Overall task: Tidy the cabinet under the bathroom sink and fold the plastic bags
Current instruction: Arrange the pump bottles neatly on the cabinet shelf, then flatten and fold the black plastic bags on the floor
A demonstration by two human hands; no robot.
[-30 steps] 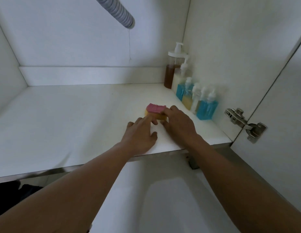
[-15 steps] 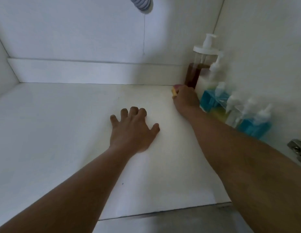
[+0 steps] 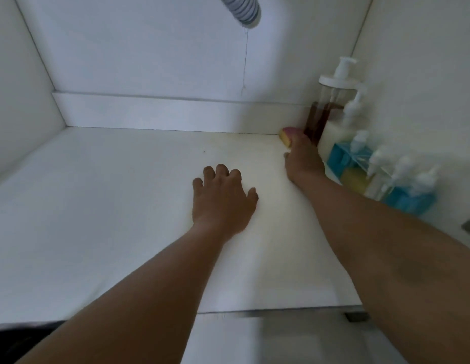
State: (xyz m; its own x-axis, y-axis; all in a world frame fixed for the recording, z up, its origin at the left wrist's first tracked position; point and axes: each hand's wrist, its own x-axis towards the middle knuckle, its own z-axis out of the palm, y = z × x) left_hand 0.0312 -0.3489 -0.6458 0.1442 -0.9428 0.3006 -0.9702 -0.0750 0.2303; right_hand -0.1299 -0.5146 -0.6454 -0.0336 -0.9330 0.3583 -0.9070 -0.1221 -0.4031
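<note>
Soft rectangular sponge [image 3: 287, 135], pink over yellow

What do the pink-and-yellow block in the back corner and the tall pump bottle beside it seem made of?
The block looks like a foam sponge: matte yellow body under a pink, probably scouring, layer. The tall pump bottle looks like glossy clear plastic, possibly glass, since brown liquid shows through; its white pump head seems plastic.

Two hands [image 3: 223, 203] [image 3: 303, 161], one sponge [image 3: 286, 135], one drain hose [image 3: 241, 9], roughly six pump bottles [image 3: 333, 130].
</note>
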